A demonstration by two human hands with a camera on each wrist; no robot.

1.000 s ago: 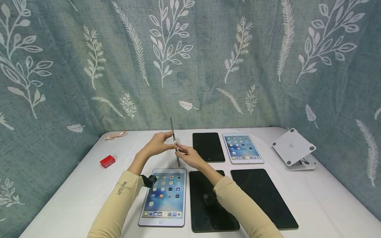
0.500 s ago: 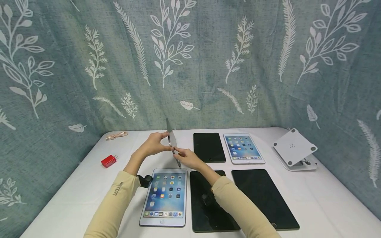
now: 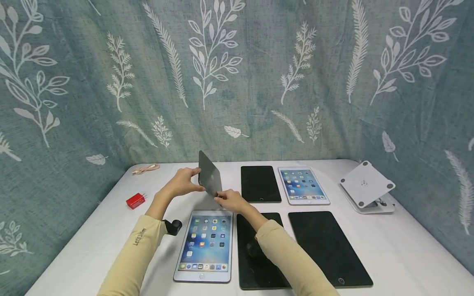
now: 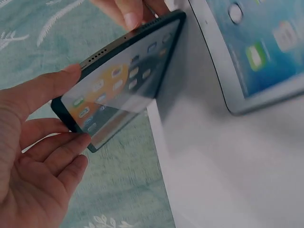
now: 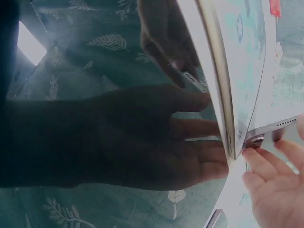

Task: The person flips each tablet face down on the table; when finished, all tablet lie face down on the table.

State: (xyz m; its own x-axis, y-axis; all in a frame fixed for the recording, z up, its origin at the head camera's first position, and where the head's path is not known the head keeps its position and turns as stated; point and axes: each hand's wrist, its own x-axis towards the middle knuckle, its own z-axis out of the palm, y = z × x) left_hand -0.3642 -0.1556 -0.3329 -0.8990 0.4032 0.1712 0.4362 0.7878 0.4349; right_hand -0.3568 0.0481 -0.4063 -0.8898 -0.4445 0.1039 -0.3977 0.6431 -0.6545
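Note:
Both hands hold a thin grey tablet (image 3: 210, 174) tilted up above the table's back part, its lit screen (image 4: 123, 80) seen in the left wrist view. My left hand (image 3: 181, 181) pinches its left end between thumb and fingers. The right hand (image 3: 232, 201) grips the lower right corner, near a camera lens (image 5: 257, 141) in the right wrist view. Just in front of the held tablet lies a white-framed tablet (image 3: 203, 244) with a lit screen. Under my right forearm is a black tablet (image 3: 259, 267), which reflects the hand in the right wrist view.
Another large black tablet (image 3: 329, 246) lies at front right. Behind are a small black tablet (image 3: 261, 183) and a white lit tablet (image 3: 303, 185). A silver tablet stand (image 3: 366, 185) is at far right; a red charger (image 3: 135, 200) and coiled cable (image 3: 146, 168) lie left.
The held tablet has turned from edge-on so its grey face shows, its top leaning left. My left hand has moved left and slightly down; the right hand has come slightly lower.

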